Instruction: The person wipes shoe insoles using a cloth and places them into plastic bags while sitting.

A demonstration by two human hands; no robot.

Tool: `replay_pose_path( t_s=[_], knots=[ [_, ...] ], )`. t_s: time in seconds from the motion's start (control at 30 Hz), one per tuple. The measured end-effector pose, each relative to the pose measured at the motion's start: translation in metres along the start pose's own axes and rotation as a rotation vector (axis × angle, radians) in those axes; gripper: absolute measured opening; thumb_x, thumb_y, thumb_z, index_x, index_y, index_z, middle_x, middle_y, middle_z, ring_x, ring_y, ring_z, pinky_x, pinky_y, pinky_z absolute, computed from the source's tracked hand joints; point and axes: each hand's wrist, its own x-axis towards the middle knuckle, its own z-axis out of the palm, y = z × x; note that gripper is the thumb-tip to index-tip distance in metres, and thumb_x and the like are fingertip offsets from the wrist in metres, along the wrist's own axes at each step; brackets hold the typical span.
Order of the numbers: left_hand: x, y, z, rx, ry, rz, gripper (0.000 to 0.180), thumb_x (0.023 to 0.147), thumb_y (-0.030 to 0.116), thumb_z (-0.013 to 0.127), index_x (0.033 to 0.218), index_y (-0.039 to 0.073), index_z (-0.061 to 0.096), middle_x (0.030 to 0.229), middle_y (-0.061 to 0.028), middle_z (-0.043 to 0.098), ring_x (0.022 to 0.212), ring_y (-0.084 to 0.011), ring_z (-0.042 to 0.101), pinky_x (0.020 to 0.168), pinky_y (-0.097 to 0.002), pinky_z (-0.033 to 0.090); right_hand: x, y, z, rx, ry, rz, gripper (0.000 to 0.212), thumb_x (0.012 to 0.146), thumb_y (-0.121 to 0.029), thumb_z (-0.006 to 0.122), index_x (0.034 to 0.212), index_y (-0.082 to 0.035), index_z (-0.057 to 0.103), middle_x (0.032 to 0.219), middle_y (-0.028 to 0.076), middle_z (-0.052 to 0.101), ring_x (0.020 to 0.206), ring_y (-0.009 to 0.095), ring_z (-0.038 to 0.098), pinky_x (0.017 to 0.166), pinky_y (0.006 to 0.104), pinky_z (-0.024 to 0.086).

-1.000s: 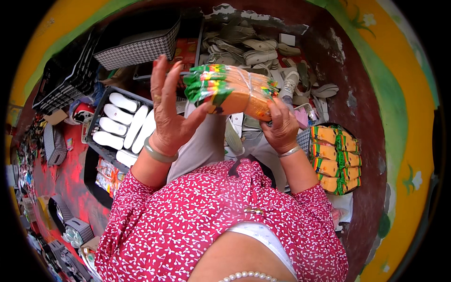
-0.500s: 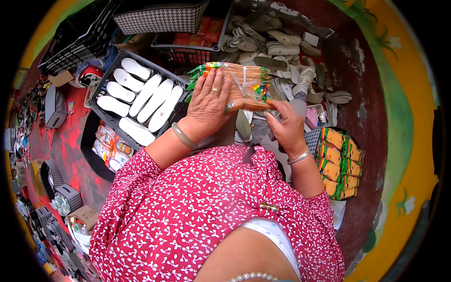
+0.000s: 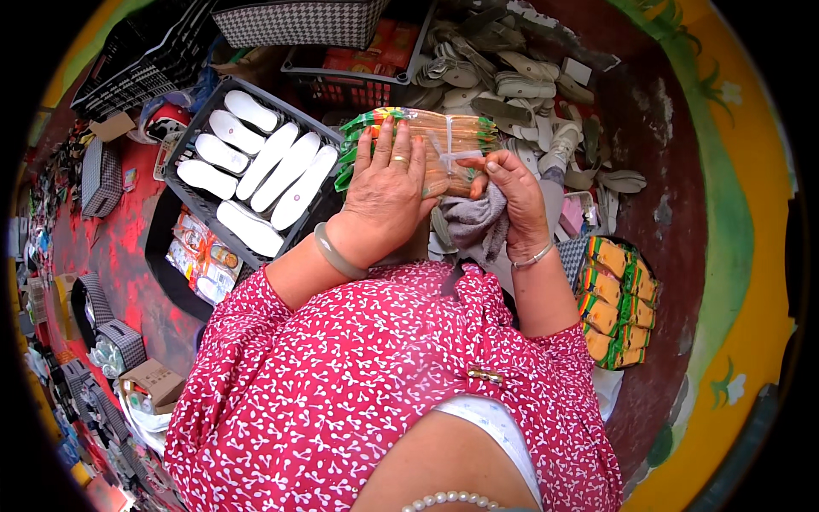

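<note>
Red floor left of left hand, palm flat on packet bundle, fingers forward, right hand angled inward, pinching white tie

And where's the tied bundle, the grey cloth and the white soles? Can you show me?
Tied bundle (image 3: pixel 468 134): head view, on the orange edges of its right part.
Grey cloth (image 3: pixel 474 224): head view, on its bunched middle.
White soles (image 3: pixel 285 172): head view, on the middle long one.

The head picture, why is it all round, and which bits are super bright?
In the head view, the fisheye lens rounds everything, leaving black corners; there too, white insoles look very bright, and the wrapped bundle shines a little.
</note>
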Motion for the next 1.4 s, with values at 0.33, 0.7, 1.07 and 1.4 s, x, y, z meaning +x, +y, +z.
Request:
replay_pose_path(
  t_s=[0.33, 0.7, 1.07, 1.4],
  knots=[
    [0.017, 0.004, -0.002, -0.078, -0.095, 0.006, 0.078, 0.069, 0.033, 0.072, 0.128, -0.007, 0.039, 0.14, -0.0287, 0.026, 0.132, -0.04, 0.024, 0.109, -0.0457, 0.017, 0.008, 0.021, 0.017, -1.189, 0.057, -0.466, 0.017, 0.073, -0.011, 0.064, 0.087, -0.004, 0.06, 0.085, 0.01, 0.061, 0.073, 0.024, 0.058, 0.067, 0.0305, 0.047],
    [0.025, -0.002, -0.003, -0.13, -0.032, -0.01, 0.089, 0.066, 0.044, 0.073, 0.132, -0.003, 0.037, 0.138, -0.0251, 0.034, 0.132, -0.0384, 0.025, 0.108, -0.0452, 0.02, 0.004, 0.007, 0.001, -0.159, -0.004, -0.034, 0.02, 0.089, -0.017, 0.058, 0.102, -0.002, 0.059, 0.082, 0.004, 0.06, 0.073, 0.008, 0.054, 0.069, 0.022, 0.044],
    [0.028, -0.004, 0.004, -0.203, 0.02, -0.106, 0.08, 0.067, 0.033, 0.072, 0.131, -0.002, 0.039, 0.136, -0.0212, 0.038, 0.13, -0.0347, 0.031, 0.108, -0.0436, 0.021, -0.027, 0.007, 0.027, -0.768, -0.034, -0.357, 0.017, 0.089, -0.015, 0.057, 0.093, 0.0, 0.066, 0.076, 0.005, 0.062, 0.07, 0.012, 0.058, 0.064, 0.0241, 0.045],
    [0.025, -0.018, 0.008, -0.343, 0.045, -0.106, 0.081, 0.061, 0.03, 0.076, 0.129, 0.0, 0.044, 0.136, -0.0196, 0.039, 0.128, -0.036, 0.033, 0.107, -0.0417, 0.025, -0.025, 0.017, 0.008, 0.126, 0.221, -0.188, 0.023, 0.09, -0.017, 0.056, 0.088, 0.004, 0.064, 0.067, 0.004, 0.055, 0.062, 0.011, 0.051, 0.058, 0.022, 0.04]
  ],
)
